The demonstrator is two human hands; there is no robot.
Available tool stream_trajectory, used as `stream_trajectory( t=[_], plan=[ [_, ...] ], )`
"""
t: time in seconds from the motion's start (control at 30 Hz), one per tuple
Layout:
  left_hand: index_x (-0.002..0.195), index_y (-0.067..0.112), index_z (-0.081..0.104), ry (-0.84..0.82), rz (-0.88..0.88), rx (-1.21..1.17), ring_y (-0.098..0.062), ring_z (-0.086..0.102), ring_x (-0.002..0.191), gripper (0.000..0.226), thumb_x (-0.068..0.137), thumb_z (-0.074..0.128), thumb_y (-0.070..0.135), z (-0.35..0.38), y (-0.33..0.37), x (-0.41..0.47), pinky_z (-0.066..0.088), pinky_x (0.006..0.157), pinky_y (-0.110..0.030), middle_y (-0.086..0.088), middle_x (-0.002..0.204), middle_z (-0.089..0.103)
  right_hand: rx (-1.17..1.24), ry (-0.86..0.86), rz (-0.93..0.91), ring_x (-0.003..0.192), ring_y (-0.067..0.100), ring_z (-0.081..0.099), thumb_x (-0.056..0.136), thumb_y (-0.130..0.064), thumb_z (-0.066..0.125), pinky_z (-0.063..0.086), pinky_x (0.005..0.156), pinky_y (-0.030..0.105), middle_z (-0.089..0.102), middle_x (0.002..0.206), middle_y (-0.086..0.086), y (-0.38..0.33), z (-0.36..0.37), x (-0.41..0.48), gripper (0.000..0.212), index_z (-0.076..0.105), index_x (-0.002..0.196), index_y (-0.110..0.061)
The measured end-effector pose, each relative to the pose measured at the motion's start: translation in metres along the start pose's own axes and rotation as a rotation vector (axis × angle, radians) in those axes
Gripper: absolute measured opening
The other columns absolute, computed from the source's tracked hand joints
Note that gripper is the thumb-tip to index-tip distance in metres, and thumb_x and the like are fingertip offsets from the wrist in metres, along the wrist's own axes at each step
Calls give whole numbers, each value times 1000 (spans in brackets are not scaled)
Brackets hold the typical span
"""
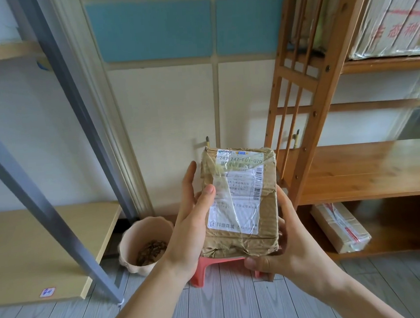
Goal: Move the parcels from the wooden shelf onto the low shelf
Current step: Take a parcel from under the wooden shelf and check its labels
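I hold a brown cardboard parcel (241,201) with a white shipping label and clear tape in mid-air, in the gap between the two shelves. My left hand (190,224) grips its left edge, thumb across the label. My right hand (280,245) cups its right side and bottom corner. The wooden shelf (367,171) stands at the right; its middle board is bare, a taped parcel (341,227) lies on its bottom board, and large wrapped boxes (392,17) sit on top. The low shelf (37,250), a pale board on a grey metal frame, is at the left.
A pink ceramic pot (145,244) with dry debris sits on the floor between the shelves. A red plastic stool (210,269) stands under the held parcel. A grey frame post (60,217) slants across the low shelf's front. The floor is grey planks.
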State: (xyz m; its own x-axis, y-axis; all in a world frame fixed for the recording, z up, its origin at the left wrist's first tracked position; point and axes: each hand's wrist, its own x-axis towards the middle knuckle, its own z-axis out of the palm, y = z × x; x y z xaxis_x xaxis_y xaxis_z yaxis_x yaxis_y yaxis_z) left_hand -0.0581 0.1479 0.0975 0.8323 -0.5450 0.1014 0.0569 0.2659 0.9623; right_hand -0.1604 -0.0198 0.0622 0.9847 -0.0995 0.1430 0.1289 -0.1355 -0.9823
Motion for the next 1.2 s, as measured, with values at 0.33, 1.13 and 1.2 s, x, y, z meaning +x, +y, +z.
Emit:
stream_trajectory(
  t=[0.33, 1.13, 1.2],
  plan=[
    [146, 44, 45, -20, 61, 20, 10, 67, 114, 58, 88, 51, 38, -5, 3, -6, 53, 97, -22, 20, 127, 73, 36, -4, 11, 114, 13, 71, 67, 3, 91, 61, 83, 27, 71, 126, -11, -7, 9, 1, 128, 13, 155, -49],
    [145, 37, 52, -96, -168, -239, -25, 78, 98, 53, 92, 52, 29, -13, -14, -14, 65, 68, -37, -9, 122, 75, 305, 232, 304, 62, 26, 56, 108, -12, 42, 52, 48, 27, 63, 78, 14, 1, 14, 7, 17, 58, 115, -13],
    [146, 34, 51, -109, -154, -209, -30, 75, 98, 53, 95, 60, 28, -10, -12, -17, 64, 57, -34, -13, 125, 72, 333, 229, 313, 76, 32, 49, 107, -13, 44, 52, 56, 32, 59, 89, 20, 0, 15, 7, 17, 60, 111, -17]
  ],
)
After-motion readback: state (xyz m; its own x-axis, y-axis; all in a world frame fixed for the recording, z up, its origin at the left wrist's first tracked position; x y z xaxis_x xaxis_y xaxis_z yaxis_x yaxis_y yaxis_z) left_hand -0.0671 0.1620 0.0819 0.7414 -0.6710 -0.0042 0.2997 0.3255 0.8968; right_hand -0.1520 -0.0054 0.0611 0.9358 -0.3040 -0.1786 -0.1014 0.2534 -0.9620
